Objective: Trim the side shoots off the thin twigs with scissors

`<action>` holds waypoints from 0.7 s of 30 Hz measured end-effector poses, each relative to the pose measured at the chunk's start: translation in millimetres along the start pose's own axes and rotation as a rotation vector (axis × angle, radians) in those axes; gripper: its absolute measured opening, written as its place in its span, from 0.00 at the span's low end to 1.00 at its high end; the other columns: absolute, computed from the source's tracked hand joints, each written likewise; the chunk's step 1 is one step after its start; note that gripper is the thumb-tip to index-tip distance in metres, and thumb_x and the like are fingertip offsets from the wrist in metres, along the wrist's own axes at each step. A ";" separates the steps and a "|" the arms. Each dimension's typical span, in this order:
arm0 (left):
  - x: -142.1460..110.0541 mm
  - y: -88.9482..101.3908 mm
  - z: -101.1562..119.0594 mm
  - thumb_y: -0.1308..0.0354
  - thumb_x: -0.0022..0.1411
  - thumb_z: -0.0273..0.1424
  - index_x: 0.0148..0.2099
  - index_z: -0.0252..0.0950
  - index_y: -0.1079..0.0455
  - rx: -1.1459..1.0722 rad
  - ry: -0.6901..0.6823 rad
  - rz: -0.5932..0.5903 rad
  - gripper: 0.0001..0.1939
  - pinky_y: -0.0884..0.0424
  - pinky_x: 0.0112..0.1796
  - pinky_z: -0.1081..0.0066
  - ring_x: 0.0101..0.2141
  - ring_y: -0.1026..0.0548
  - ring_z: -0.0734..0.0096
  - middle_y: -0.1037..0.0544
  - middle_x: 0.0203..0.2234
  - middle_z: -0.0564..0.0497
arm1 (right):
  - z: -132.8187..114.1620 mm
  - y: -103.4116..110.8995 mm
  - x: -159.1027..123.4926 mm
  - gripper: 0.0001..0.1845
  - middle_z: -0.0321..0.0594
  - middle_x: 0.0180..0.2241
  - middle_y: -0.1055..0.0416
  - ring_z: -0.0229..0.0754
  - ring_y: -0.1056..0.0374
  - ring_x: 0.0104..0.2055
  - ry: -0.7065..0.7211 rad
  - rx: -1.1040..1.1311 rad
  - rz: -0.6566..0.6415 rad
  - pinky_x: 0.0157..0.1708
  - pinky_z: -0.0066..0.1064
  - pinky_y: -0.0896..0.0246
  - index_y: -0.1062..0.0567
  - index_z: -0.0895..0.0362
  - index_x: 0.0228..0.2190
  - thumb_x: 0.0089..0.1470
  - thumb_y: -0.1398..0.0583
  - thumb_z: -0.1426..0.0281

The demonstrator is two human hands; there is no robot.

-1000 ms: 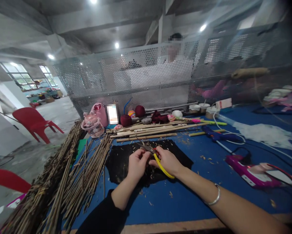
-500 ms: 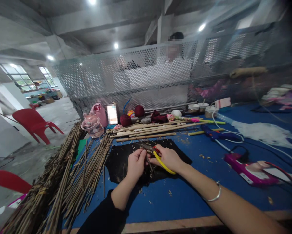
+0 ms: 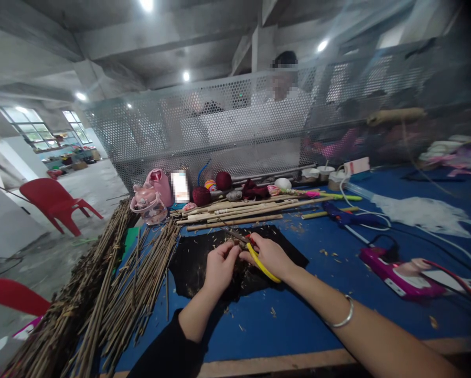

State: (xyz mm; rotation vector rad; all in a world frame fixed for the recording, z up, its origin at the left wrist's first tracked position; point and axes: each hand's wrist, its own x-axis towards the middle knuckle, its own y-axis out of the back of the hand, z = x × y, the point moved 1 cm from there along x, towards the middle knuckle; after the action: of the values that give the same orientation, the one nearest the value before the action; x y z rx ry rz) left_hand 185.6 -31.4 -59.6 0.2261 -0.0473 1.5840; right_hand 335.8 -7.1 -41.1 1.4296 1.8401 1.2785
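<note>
In the head view my right hand is closed round pruning shears with yellow and red handles and a dark metal head pointing up and left. My left hand is closed too, its thumb and forefinger pinching a thin brown twig beside the shears' head. Most of the twig is hidden by the fingers. Both hands are over a black cloth, strewn with pale chips, on the blue table.
Thin twigs and a thick bundle lie at left. Pale sticks, dark red yarn balls and a pink cup line the back. A blue glue gun and magenta power strip lie right. A person sits behind a perforated screen.
Half a second ago a brown twig showed hanging below my fingers; now that part is out of sight. The hands have kept nearly the same place, with the left fingers close to the shears.
</note>
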 end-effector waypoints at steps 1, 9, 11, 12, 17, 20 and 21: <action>-0.1 -0.1 0.6 0.48 0.54 0.39 0.32 0.33 0.29 0.003 -0.001 -0.003 0.14 0.40 0.17 0.80 0.17 0.37 0.80 0.30 0.18 0.53 | -0.2 -0.2 -0.3 0.19 0.39 0.28 0.30 0.40 0.34 0.28 -0.003 0.017 0.000 0.24 0.25 0.52 0.36 0.55 0.33 0.47 0.45 0.53; -0.3 -4.2 -0.2 0.46 0.52 0.41 0.31 0.30 0.28 -0.113 0.122 -0.023 0.17 0.36 0.17 0.78 0.15 0.36 0.80 0.26 0.21 0.50 | 0.5 -3.7 -1.6 0.22 0.42 0.34 0.34 0.42 0.36 0.35 0.109 0.039 0.050 0.32 0.28 0.47 0.38 0.57 0.35 0.42 0.40 0.56; -1.3 -5.7 1.2 0.46 0.52 0.41 0.32 0.30 0.28 -0.115 0.125 -0.037 0.17 0.36 0.16 0.78 0.15 0.36 0.80 0.25 0.21 0.50 | 0.6 -4.3 -1.1 0.22 0.42 0.35 0.34 0.42 0.37 0.36 0.120 0.039 0.067 0.33 0.29 0.47 0.38 0.57 0.35 0.42 0.40 0.56; -2.0 -6.5 2.3 0.46 0.52 0.41 0.31 0.30 0.28 -0.109 0.122 -0.038 0.17 0.36 0.16 0.78 0.15 0.36 0.80 0.25 0.21 0.50 | 0.9 -4.9 -0.8 0.22 0.42 0.35 0.35 0.42 0.37 0.36 0.122 0.041 0.075 0.33 0.30 0.47 0.38 0.57 0.35 0.42 0.40 0.56; -5.7 -8.9 5.2 0.47 0.52 0.41 0.26 0.31 0.30 -0.080 0.112 -0.025 0.17 0.36 0.15 0.79 0.14 0.37 0.81 0.30 0.16 0.54 | 4.6 -10.9 1.0 0.23 0.42 0.34 0.35 0.43 0.38 0.36 0.132 0.054 0.108 0.33 0.31 0.48 0.39 0.57 0.35 0.43 0.41 0.55; -6.0 -9.1 3.9 0.47 0.52 0.41 0.26 0.31 0.30 -0.072 0.118 -0.009 0.16 0.36 0.15 0.78 0.13 0.37 0.81 0.31 0.16 0.54 | 4.6 -12.1 1.5 0.23 0.42 0.33 0.35 0.44 0.38 0.35 0.128 0.040 0.119 0.33 0.32 0.47 0.39 0.57 0.34 0.43 0.42 0.53; -5.9 -9.0 3.4 0.47 0.53 0.40 0.27 0.31 0.30 -0.069 0.121 -0.005 0.16 0.36 0.15 0.78 0.13 0.37 0.81 0.31 0.16 0.54 | 3.9 -11.6 1.5 0.23 0.42 0.33 0.35 0.44 0.37 0.35 0.124 0.033 0.123 0.33 0.32 0.47 0.38 0.57 0.34 0.43 0.42 0.52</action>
State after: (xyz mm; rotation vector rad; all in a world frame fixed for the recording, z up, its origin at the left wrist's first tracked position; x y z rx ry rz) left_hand 195.0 -37.6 -58.3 0.0765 -0.0071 1.5855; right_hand 333.0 -4.5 -52.8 1.5334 1.8853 1.4320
